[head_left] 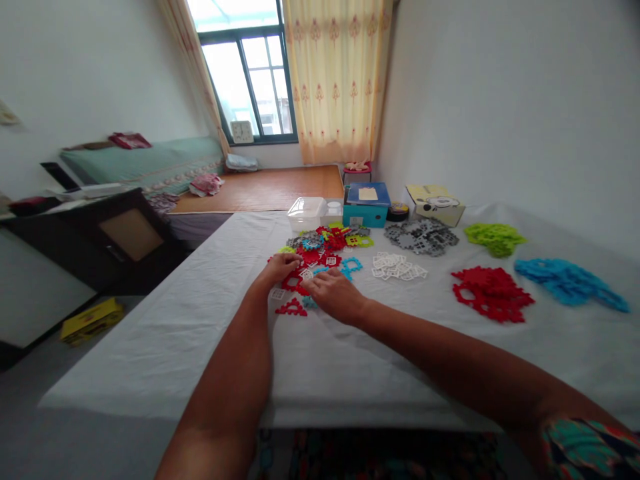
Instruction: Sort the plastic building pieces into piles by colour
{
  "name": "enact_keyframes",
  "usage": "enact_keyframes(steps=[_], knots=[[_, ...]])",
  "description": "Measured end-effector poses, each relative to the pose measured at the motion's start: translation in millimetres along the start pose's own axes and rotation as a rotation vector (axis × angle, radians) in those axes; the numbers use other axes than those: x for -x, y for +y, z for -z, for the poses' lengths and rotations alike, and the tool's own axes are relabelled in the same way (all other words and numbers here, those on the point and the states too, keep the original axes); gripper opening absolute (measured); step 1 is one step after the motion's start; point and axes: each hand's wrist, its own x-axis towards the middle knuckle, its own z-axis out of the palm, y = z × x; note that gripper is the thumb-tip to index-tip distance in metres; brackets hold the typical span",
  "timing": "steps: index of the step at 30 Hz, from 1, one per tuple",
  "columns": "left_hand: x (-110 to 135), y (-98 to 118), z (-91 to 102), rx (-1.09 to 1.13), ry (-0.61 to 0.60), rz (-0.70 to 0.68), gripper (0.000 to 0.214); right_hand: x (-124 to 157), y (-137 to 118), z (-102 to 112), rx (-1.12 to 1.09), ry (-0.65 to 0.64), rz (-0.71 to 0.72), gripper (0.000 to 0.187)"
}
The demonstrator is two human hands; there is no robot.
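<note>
Bare forearms (225, 380) over a mixed heap (340, 241) of toothed plastic pieces

Nearest the camera, both forearms slant across the white-covered tabletop (185, 320), with a patterned sleeve (583, 443) at lower right. Left hand (283, 268) has its fingers curled narrow at the heap's left edge; whether it grips anything, I cannot tell. Right hand (334, 293) has thumb and fingers drawn close together beside a white square lattice piece (307, 274) at the near side of the heap; whether it is held is too small to tell. Just nearer lies a red toothed triangle (291, 307).

These thin, notched shapes overlap, so they will probably snag on each other. Best to pinch one by its rim rather than through its openings, lift it straight up, and use the free fingers to steady its neighbours.

Right of the heap, well apart from the hands, sit a white pile (399, 266), gray pile (423, 237), lime-green pile (494, 239), red pile (493, 293) and blue pile (570, 280). Carrying the right forearm high should avoid brushing them.
</note>
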Motion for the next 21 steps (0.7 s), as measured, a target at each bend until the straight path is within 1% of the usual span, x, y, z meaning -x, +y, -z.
enact_keyframes(steps=[2,4,6,8,10,12,14,16,18,19,21], knots=[[0.0,-1.2,-1.0,0.022,0.009,0.018,0.04,20.5,24.9,15.5,-0.029,0.082,-0.141,0.026],[-0.5,-3.0,-1.7,0.029,0.019,0.026,0.04,51.4,58.8,30.3,-0.07,0.163,-0.353,0.028],[-1.8,-4.7,-2.0,0.003,0.029,0.021,0.037,91.8,98.2,44.3,-0.112,0.221,-0.577,0.028],[-3.6,-5.5,-1.9,-0.063,0.03,0.015,0.035,137.6,137.4,57.5,-0.137,0.272,-0.756,0.027],[-5.6,-5.0,-2.1,-0.152,0.03,0.009,0.034,182.7,170.3,69.5,-0.123,0.328,-0.878,0.028],[-7.3,-2.8,-3.5,-0.236,0.039,0.0,0.034,221.1,193.6,79.2,-0.085,0.373,-0.977,0.029],[-8.1,1.2,-5.9,-0.288,0.053,-0.016,0.034,249.0,207.6,85.3,-0.033,0.379,-1.048,0.031],[-7.8,7.2,-8.1,-0.316,0.068,-0.032,0.034,266.6,214.2,87.8,0.024,0.333,-1.078,0.03],[-7.1,14.9,-7.5,-0.336,0.089,-0.025,0.036,275.8,215.9,87.7,0.098,0.272,-1.078,0.03],[-6.8,19.2,-5.6,-0.344,0.099,-0.015,0.036,277.9,215.3,87.0,0.149,0.266,-1.078,0.031],[-5.9,27.6,1.6,-0.336,0.102,0.001,0.036,277.8,212.1,85.1,0.25,0.318,-1.06,0.034]])
